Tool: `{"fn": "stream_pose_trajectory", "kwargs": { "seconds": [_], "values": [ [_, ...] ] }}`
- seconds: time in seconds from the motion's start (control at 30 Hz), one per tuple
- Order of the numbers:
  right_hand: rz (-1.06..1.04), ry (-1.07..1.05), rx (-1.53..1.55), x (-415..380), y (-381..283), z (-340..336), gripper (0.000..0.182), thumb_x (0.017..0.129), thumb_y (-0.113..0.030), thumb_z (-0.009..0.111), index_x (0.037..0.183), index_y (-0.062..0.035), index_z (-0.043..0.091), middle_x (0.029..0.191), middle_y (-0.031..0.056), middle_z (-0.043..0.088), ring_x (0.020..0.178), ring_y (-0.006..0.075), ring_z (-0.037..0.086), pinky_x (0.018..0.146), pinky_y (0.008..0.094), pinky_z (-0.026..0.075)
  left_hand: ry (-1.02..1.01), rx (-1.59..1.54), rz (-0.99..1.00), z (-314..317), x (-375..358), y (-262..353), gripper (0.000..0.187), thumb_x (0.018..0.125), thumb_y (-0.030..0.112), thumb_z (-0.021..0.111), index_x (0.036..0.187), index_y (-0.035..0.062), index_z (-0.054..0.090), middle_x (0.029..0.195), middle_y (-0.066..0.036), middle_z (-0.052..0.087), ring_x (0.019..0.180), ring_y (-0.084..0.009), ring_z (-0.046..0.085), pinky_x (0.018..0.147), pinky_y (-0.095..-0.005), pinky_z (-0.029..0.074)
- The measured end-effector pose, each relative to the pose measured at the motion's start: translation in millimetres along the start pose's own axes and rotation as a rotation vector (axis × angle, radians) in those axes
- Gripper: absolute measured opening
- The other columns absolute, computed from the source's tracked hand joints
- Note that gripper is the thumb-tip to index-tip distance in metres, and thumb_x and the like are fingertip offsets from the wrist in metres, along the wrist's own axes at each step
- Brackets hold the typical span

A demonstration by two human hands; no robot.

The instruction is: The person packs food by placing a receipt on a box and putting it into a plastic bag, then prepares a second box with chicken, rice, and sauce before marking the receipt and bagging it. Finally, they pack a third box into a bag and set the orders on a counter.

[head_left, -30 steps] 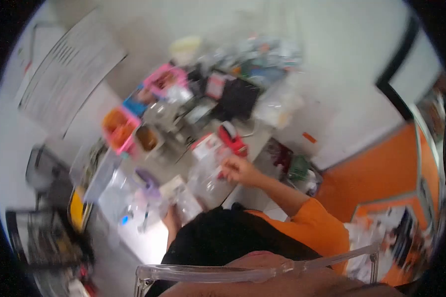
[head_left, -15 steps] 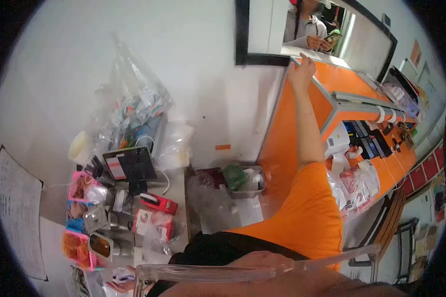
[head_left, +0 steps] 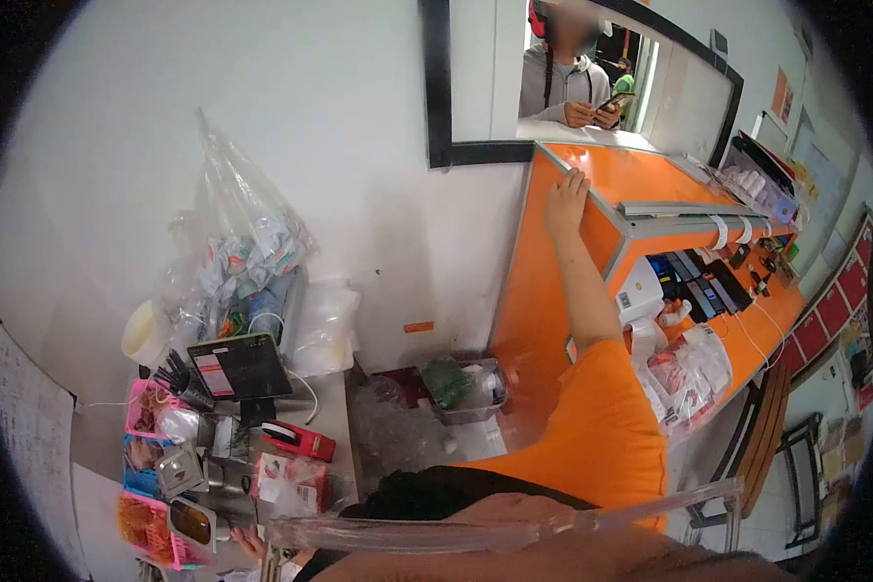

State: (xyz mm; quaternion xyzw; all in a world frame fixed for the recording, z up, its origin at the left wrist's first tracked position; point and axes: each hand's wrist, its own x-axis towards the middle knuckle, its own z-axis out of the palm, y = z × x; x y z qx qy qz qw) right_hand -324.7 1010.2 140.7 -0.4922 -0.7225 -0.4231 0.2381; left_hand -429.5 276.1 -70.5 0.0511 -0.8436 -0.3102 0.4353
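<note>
My right hand (head_left: 566, 202) rests on the grey-trimmed edge of the orange counter (head_left: 611, 184), arm stretched forward, fingers laid over the rim and nothing seen in them. At the lower left, only part of my left hand (head_left: 250, 541) shows, beside a metal tin of brown sauce (head_left: 195, 522). Its visible fingers are extended and appear to hold nothing. A red and white package (head_left: 289, 482) and a red tape dispenser (head_left: 299, 441) lie above that hand on the side table.
A tablet (head_left: 240, 367) stands among plastic bags and metal containers. Pink baskets (head_left: 148, 527) line the table's left side. A plastic bin (head_left: 470, 393) sits between table and counter. Beyond the window, a person (head_left: 563, 87) holds a phone.
My right hand has come back slightly along the counter edge, away from the window. My left hand has moved up toward the tins. The view has shifted slightly.
</note>
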Motion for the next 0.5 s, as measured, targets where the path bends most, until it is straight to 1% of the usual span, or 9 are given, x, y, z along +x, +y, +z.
{"fn": "stream_pose_trajectory", "kwargs": {
  "seconds": [0.13,0.23,0.33,0.37,0.4,0.43,0.47,0.5],
  "values": [
    [-0.079,-0.043,0.087,-6.7,12.0,-14.5,0.026,0.079,-0.023,0.053,0.097,-0.0066,0.064,0.129,0.0257,0.04,0.122,0.04,0.032,0.101,0.0512,0.021,0.041,-0.027,0.146,-7.8,-8.0,17.4,0.029,0.078,0.012,0.06,0.103,0.0007,0.049,0.119,-0.02,0.042,0.11,-0.0322,0.044,0.092,-0.0388,0.039],
    [-0.201,-0.159,0.274,-20.1,31.7,-52.1,0.03,0.077,-0.025,0.057,0.099,-0.0049,0.062,0.124,0.0231,0.046,0.118,0.0372,0.04,0.098,0.0479,0.029,0.06,-0.078,0.27,-24.1,-21.3,34.5,0.028,0.077,0.011,0.06,0.101,0.001,0.049,0.12,-0.021,0.042,0.11,-0.0326,0.044,0.091,-0.0392,0.038],
    [-0.468,-0.756,0.974,-36.4,50.4,-70.4,0.038,0.079,-0.027,0.058,0.107,-0.0017,0.057,0.116,0.0191,0.054,0.11,0.0328,0.049,0.092,0.0423,0.039,0.031,-0.165,0.394,-53.9,-42.6,57.8,0.027,0.077,0.011,0.06,0.1,0.0012,0.049,0.12,-0.021,0.041,0.111,-0.0331,0.043,0.091,-0.0395,0.038],
    [-0.662,-0.898,1.035,-52.5,62.5,-80.8,0.041,0.08,-0.028,0.057,0.111,-0.0011,0.053,0.114,0.0178,0.055,0.107,0.0315,0.052,0.089,0.0397,0.042,-0.013,-0.213,0.415,-68.1,-54.1,66.8,0.027,0.077,0.011,0.06,0.1,0.0013,0.05,0.12,-0.021,0.041,0.111,-0.0332,0.043,0.091,-0.0396,0.038],
    [-0.859,-1.036,1.091,-72.6,80.4,-105.2,0.044,0.082,-0.029,0.056,0.116,-0.0005,0.05,0.113,0.0164,0.057,0.103,0.0302,0.054,0.086,0.0371,0.044,-0.049,-0.246,0.437,-80.9,-61.1,80.2,0.027,0.076,0.011,0.06,0.099,0.0014,0.05,0.12,-0.021,0.041,0.111,-0.0333,0.043,0.091,-0.0398,0.038],
    [-0.942,-1.048,1.053,-89.8,99.1,-129.5,0.046,0.083,-0.029,0.056,0.118,-0.0012,0.048,0.114,0.017,0.056,0.105,0.0304,0.054,0.087,0.0366,0.044,-0.097,-0.291,0.43,-94.4,-65.7,92.6,0.027,0.073,0.008,0.059,0.097,0.0008,0.051,0.118,-0.023,0.042,0.109,-0.037,0.043,0.091,-0.0441,0.036],
    [-1.025,-1.058,1.011,-107.6,119.1,-156.8,0.047,0.083,-0.029,0.056,0.121,-0.0018,0.046,0.116,0.0176,0.055,0.106,0.0305,0.054,0.087,0.0361,0.044,-0.183,-0.354,0.351,-104.1,-75.0,95.1,0.027,0.073,0.008,0.06,0.097,0.0011,0.051,0.118,-0.023,0.041,0.109,-0.0376,0.042,0.091,-0.0453,0.035],
    [-1.017,-1.054,1.013,-114.5,127.3,-160.9,0.047,0.083,-0.029,0.056,0.121,-0.0018,0.046,0.116,0.0176,0.055,0.106,0.0305,0.054,0.087,0.0361,0.044,-0.27,-0.417,0.271,-109.6,-86.7,95.3,0.027,0.073,0.009,0.06,0.097,0.0013,0.051,0.119,-0.023,0.041,0.11,-0.0382,0.041,0.092,-0.0464,0.034]
  ]
}}
